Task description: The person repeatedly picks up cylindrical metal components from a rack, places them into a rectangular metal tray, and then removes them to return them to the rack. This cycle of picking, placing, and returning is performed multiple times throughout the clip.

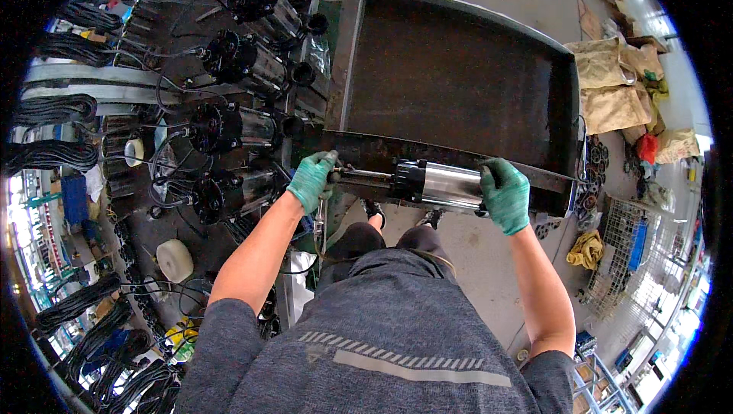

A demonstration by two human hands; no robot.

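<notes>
Big steel tray [458, 70]: dark inside, can't tell liquid from bare bottom. Wire basket [611, 277], right of tray on the near side; blue piece [638, 244] in or behind it, can't tell. Steel cylinder [452, 184] along tray's near edge: reads as two-handed positioning; next move calls for both ends supported. Right hand [506, 196] grip clamped on its right end, left hand [309, 181] grip closed around thin shaft [368, 175].

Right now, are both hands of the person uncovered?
No, the left hand and right hand both wear green, close-fitting gloves.
</notes>
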